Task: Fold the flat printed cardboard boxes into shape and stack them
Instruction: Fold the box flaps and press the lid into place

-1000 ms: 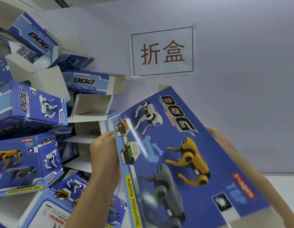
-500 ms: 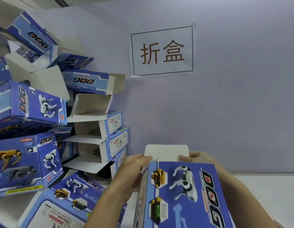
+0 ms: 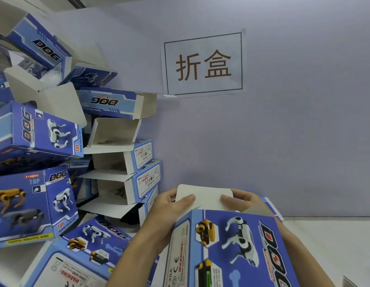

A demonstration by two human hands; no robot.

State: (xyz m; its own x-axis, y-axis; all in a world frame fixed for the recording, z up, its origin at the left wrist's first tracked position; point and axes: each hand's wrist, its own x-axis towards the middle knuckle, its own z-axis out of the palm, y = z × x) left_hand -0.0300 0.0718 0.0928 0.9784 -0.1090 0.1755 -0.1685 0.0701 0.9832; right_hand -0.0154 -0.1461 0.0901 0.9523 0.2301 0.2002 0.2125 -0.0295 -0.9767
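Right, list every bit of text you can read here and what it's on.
"折盒": wall sign.
"DOG": held box, top face.
"WARNING!": held box, side panel; the smaller print there is too small to read.
"DOG", "TOP", "3+ages": stacked box.
"WARNING": lying box.
Fine print on the other boxes in the pile is too small to read.

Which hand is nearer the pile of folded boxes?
Left. The left hand grips the box flap beside the pile of folded boxes; the right hand holds the flap's far side.

Two hands (image 3: 171, 212), one sign (image 3: 202, 64) (boxes (image 3: 41, 133) uncountable).
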